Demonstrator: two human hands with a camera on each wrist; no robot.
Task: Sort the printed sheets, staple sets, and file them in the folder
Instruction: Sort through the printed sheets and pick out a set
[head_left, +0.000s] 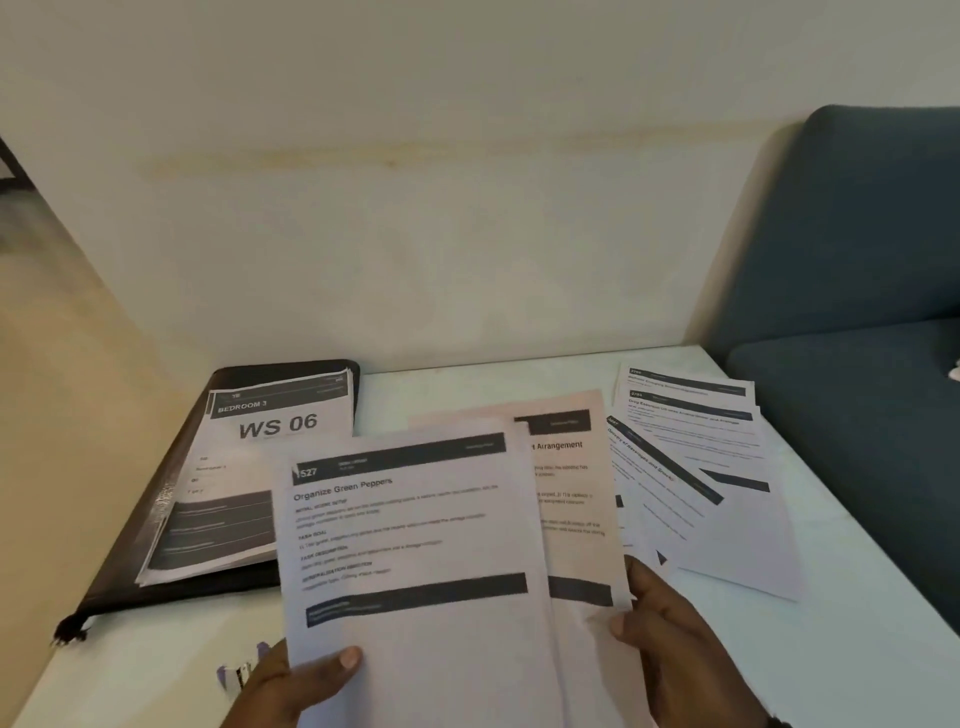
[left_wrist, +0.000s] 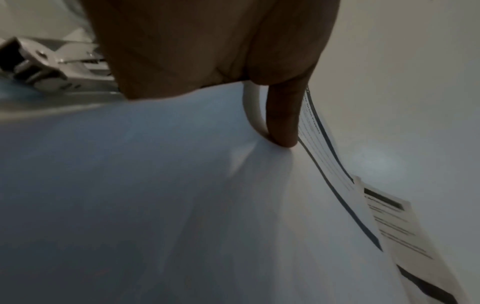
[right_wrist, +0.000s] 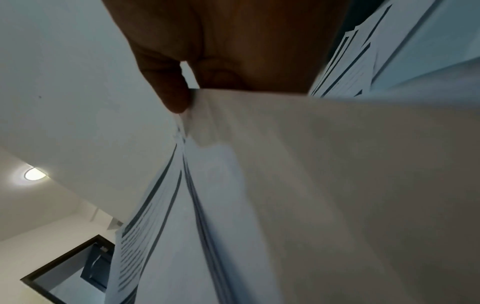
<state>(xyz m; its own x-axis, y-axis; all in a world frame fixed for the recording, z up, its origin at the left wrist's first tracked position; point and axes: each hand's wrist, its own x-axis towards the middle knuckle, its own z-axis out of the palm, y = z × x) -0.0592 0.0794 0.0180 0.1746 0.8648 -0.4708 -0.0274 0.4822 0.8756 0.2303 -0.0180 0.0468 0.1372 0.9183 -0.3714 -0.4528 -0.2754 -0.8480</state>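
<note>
Both hands hold a fanned bundle of printed sheets above the white table (head_left: 467, 384). My left hand (head_left: 306, 680) pinches the front sheet headed "Organize Green Peppers" (head_left: 410, 525) at its lower left, thumb on top. My right hand (head_left: 670, 644) grips the sheets behind it (head_left: 571, 493) at their right edge. A black folder (head_left: 176, 587) lies open at the left with a "WS 06" stack (head_left: 270, 447) on it. Several loose sheets (head_left: 696, 467) are spread at the right. In the left wrist view a silver stapler (left_wrist: 52, 67) lies on the table behind the hand.
A blue upholstered seat (head_left: 852, 270) stands against the table's right side. A cream wall (head_left: 415, 234) runs along the table's far edge. A small purple and white object (head_left: 239, 673) shows near my left wrist.
</note>
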